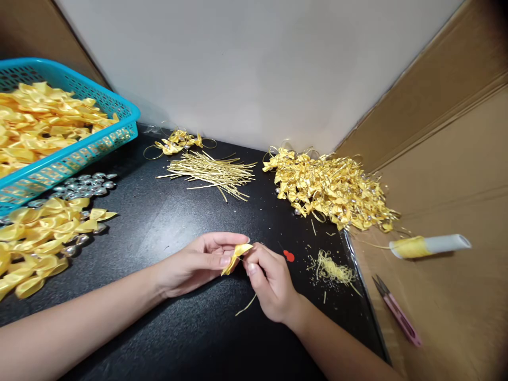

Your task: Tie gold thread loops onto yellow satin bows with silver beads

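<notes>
Between thumb and fingers, my left hand pinches a yellow ribbon bow above the black table. Right beside it is my right hand, its fingers curled closed on a thin yellow cord. One end of the cord hangs down below the right hand, and another stretch runs to the bow. What lies inside the right fist is partly hidden. A small red piece lies on the table just right of my right hand.
A blue basket of yellow bows stands left, near loose bows and silver beads. Gold strips lie behind the hands. To the right are finished bows, cord scraps, a cord-wound tube and pink snips.
</notes>
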Demonstrator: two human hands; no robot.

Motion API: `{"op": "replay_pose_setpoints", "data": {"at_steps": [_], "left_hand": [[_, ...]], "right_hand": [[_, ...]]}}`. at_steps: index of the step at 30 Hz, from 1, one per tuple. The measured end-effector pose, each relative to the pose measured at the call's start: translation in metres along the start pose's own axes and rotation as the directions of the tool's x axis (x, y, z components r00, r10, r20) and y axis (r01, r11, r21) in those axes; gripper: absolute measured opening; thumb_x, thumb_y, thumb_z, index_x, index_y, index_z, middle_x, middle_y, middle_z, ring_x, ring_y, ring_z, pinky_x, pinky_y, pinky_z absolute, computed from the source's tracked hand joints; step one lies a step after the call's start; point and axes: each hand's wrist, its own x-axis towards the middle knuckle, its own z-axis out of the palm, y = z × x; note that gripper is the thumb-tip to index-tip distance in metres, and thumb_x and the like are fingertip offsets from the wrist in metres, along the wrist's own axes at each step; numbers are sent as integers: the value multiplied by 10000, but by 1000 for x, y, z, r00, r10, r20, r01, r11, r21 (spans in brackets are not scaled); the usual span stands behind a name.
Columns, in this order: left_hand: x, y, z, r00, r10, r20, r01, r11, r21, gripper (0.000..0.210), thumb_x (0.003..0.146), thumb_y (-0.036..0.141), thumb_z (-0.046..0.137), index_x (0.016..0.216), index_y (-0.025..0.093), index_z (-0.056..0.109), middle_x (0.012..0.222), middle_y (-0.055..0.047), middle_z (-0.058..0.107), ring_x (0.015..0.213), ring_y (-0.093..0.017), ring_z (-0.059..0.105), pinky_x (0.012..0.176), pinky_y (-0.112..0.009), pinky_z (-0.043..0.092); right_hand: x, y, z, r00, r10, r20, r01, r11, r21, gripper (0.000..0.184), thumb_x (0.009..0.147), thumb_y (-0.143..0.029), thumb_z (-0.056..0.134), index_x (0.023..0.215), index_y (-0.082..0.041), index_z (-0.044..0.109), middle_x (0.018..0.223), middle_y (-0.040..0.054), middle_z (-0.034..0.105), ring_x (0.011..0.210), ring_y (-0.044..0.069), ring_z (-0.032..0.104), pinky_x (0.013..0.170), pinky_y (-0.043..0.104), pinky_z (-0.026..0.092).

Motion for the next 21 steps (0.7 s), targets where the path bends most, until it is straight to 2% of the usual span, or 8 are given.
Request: {"op": "replay_pose_setpoints", "data": {"at_steps": [7,21], "left_hand": [[-1,1,-2,998,-52,-35,47,992,-115,321,691,111,827,999,182,771,723,2,719,684,-77,646,696,-152,492],[-1,0,-2,998,-61,8,61,993,-105,311,699,103,815,993,190,768,733,1,720,680,-83,644,674,-161,491]], "right_hand": [[-3,1,2,996,-60,-68,62,998,28,192,887,-166,417,707,-231,402,663,-11,460,620,139,461,609,284,404],[-1,1,2,997,-67,-49,66,998,-24,179,889,-173,417,722,-235,411,672,-8,472,637,144,471,613,287,413]]}}
